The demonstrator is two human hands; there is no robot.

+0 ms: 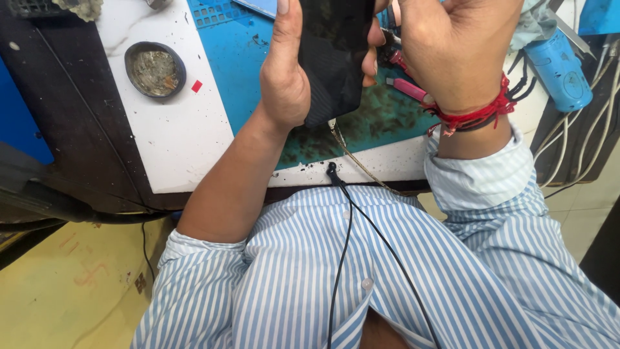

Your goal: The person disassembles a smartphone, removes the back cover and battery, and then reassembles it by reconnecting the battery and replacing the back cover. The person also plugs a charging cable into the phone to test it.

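A black flat phone [332,61] with a dark screen is held upright over the blue work mat [242,58]. My left hand [284,71] grips its left edge, thumb up along the side. My right hand [452,45] is curled at the phone's right edge, fingers behind it; red thread bands circle that wrist. Whether the right hand holds a tool is hidden. A thin cable [352,155] hangs from the phone's lower end.
A round dark dish [155,70] with residue sits on the white bench top [174,129], beside a small red square [197,86]. Pink-handled tools [410,89] lie on the mat. A blue cylindrical device [558,68] and cables lie at right. A black cord [342,258] crosses my striped shirt.
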